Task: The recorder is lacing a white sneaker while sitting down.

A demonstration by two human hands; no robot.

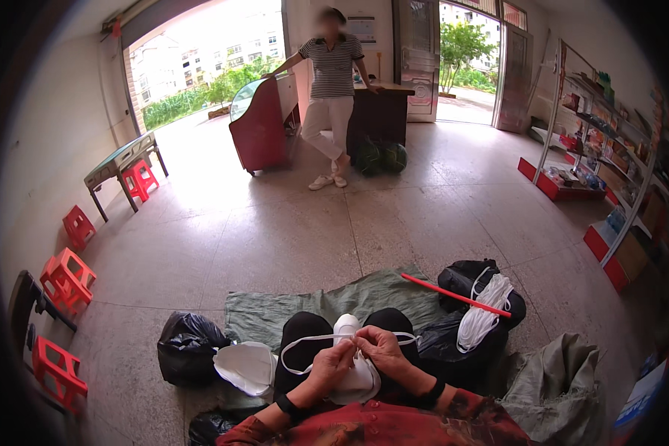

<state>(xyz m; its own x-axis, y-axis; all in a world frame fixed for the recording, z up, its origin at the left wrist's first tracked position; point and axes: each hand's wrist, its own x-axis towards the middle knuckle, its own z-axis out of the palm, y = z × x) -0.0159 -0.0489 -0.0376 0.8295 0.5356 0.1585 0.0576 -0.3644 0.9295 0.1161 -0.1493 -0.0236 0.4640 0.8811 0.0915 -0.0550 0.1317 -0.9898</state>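
Observation:
On my lap, between my dark-clad knees, rests a white shoe [361, 382], its toe pointing away from me. My left hand [331, 363] is closed at the shoe's left side, fingertips pinching a white shoelace [302, 340] by the opening. Fingers bent together, my right hand [382, 350] pinches the lace close to the left fingertips. The lace bows out in a loop to the left, and another length runs out to the right. My fingers hide the eyelets and the exact pinch point.
Left of my knees are a black plastic bag [189, 348] and a white rounded piece [247, 369]. At right, a bundle of white laces [485, 316] and a red stick [453, 294] lie on black bags. Green sacking [260, 312] covers the floor ahead. A person [331, 89] stands beyond.

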